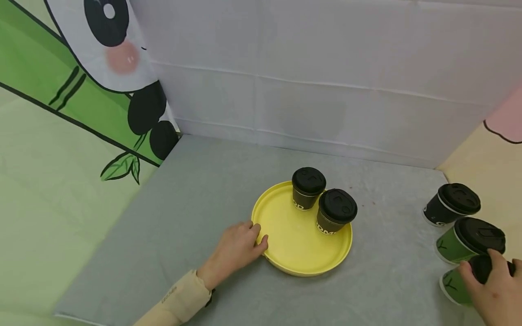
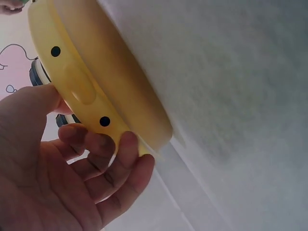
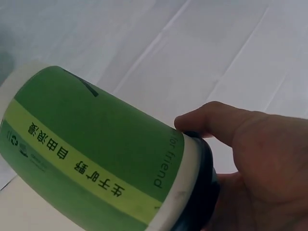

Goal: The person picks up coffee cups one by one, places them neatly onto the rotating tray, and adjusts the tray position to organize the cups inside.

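My left hand (image 1: 237,246) holds the left rim of a round yellow tray (image 1: 285,253). In the left wrist view its thumb lies over the edge and the curled fingers (image 2: 127,154) meet the tray's side, which bears black dots. On the tray stand two dark paper cups with black lids, one farther back (image 1: 308,183) and one nearer (image 1: 336,210). At the far right my right hand (image 1: 495,290) grips a green paper cup (image 1: 453,287) by its black lid. The right wrist view shows thumb and fingers around that lid, with printed lettering along the green side (image 3: 101,144).
Just behind the gripped cup stands another green cup (image 1: 448,244) with a black lid, close to it. Beyond that is a dark cup (image 1: 438,210). A grey cloth covers the table (image 1: 195,190); a pale curtain (image 1: 310,86) hangs along the back.
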The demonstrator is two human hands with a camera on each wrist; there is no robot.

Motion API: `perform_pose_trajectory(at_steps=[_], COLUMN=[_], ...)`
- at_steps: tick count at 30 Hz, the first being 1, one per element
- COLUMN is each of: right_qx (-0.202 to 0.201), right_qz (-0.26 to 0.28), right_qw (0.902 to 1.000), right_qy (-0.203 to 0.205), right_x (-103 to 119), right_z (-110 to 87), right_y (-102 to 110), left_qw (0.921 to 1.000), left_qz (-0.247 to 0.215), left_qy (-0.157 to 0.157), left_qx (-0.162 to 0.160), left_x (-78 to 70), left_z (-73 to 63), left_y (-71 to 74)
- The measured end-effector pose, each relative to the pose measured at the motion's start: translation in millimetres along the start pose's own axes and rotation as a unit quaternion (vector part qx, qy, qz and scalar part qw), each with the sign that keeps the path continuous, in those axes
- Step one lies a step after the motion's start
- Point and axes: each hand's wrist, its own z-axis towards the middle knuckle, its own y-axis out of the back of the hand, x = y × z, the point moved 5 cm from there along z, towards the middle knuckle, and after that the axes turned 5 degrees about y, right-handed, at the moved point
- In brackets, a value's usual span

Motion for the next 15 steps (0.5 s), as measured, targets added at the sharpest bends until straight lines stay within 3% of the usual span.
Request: perform_pose_trajectory(at_steps=[3, 5, 9, 12, 15], right_qx=[-0.046, -0.055, -0.031, -0.052, -0.085], right_qz=[-0.016, -0.028, -0.024, 0.004, 0.038], right_qw=[0.9967, 0.9929, 0.9845, 0.9667, 0.9415], right_qy=[0.065, 0.101, 0.171, 0.250, 0.324], right_x=[19.4, 33.4, 64.9, 91.8, 114.7], right_z=[-3.6, -6.4, -12.4, -21.6, -32.9], right_y=[9.6, 14.5, 17.4, 19.3, 20.7], left_qw=[0.9997, 0.9991, 0.9966, 0.9949, 0.9928], left_qz=[-0.017, -0.033, -0.053, -0.050, -0.063], left_qy=[0.014, 0.027, 0.048, 0.059, 0.079], left_qx=[0.002, -0.005, -0.040, -0.065, -0.064], left_x=[-1.3, 0.2, 10.2, 20.5, 29.3], left_z=[3.0, 7.0, 21.4, 36.2, 50.3], left_y=[-0.2, 0.0, 0.9, 1.8, 2.3])
